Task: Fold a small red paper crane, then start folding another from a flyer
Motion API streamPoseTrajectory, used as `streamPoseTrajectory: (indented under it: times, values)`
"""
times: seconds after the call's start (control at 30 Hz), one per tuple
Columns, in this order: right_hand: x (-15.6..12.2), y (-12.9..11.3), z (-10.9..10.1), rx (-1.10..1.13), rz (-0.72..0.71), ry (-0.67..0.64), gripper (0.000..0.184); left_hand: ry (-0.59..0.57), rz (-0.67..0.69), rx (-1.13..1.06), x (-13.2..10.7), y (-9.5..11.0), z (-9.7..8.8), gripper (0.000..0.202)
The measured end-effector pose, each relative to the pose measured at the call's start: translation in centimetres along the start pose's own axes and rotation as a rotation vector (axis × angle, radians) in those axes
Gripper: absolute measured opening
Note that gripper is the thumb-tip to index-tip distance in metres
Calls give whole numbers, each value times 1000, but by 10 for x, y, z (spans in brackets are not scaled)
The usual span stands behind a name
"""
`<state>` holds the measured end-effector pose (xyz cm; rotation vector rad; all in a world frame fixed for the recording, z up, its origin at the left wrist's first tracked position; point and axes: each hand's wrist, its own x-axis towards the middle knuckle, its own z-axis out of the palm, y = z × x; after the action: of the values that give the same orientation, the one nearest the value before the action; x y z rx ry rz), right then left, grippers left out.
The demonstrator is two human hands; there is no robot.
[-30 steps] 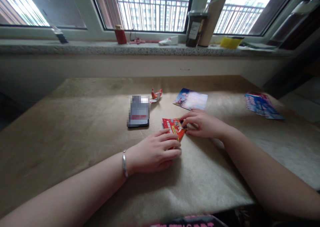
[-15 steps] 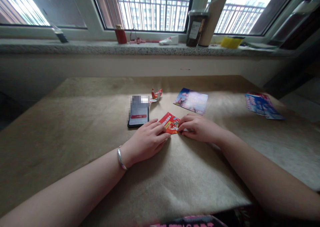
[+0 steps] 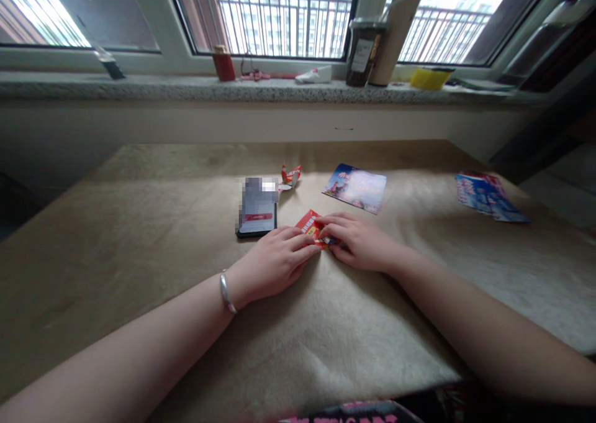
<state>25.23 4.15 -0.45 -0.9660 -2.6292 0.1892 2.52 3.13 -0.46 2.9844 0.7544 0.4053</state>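
Note:
A small red printed sheet of paper (image 3: 307, 223) lies on the table between my hands, its near and right parts hidden under my fingers. My left hand (image 3: 278, 258), a silver bangle at its wrist, presses the sheet's left and near edge down, fingers close together. From the right, the bent fingers of my right hand (image 3: 356, 240) grip the sheet's right corner, which is turned inward over the rest. Beside my left fingertips is a phone (image 3: 258, 224) with a lit, partly blurred screen. Just behind it stands a folded red-and-white paper figure (image 3: 291, 176).
A blue and pink printed sheet (image 3: 357, 188) lies farther back, right of centre. Several blue printed papers (image 3: 491, 197) are fanned near the table's right edge. On the stone windowsill (image 3: 177, 89) are a red container (image 3: 223, 66), a dark jar (image 3: 364, 53) and a yellow item (image 3: 429, 79).
My right hand has slid left, bringing the sheet's right corner inward over the red face. More of the sheet is now covered. My left hand has barely shifted.

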Motion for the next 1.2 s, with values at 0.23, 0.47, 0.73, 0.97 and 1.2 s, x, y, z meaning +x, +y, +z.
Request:
streamPoseTrajectory:
  times: [0.23,0.47,0.73,0.97,1.2]
  values:
    - [1,1,-1,4,14,-16,24,8,-1,-11,0,-1,-1,31]
    - [0,-1,-1,-83,68,24,27,9,-21,-5,-1,0,-2,32]
    - [3,-1,0,50,-106,25,20,-1,-10,28,-1,-2,0,32]
    - [3,-1,1,41,-109,53,20,-1,-12,95,2,3,-1,31]
    - [4,1,2,55,-126,68,18,-12,2,128,3,1,0,30]
